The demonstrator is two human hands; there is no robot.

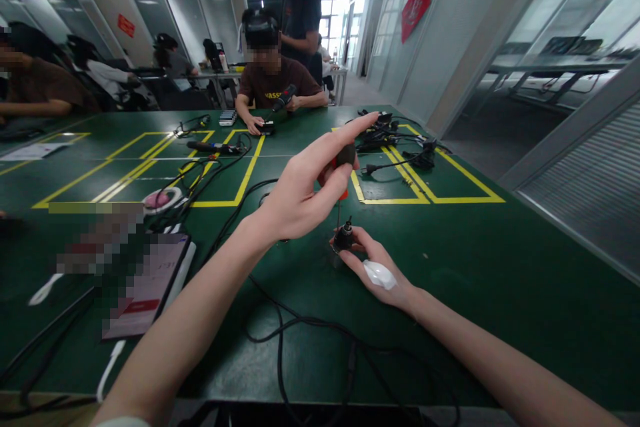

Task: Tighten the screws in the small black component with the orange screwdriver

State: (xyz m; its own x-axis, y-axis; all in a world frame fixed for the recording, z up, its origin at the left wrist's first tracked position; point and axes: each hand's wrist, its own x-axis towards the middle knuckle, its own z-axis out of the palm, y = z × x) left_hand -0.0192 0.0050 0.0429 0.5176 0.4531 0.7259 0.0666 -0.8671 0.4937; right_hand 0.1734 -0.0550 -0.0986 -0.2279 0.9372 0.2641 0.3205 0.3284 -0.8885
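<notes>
Lining up, I judge, the dark-and-red-handled, thin-shafted tool (346, 155) clasped in my left hand (300, 190), over the green table (500, 267), with the stepped black cylinder (344, 239) pinched in my right hand (373, 257); contact unclear, so next move calls for steadying the shaft.

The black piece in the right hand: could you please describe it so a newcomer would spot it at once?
At the green table, find the right hand, marked by a white patch. It holds the small black piece, below the left hand. Unlike the dark tool there, this piece has a narrow tip pointing up.
</notes>
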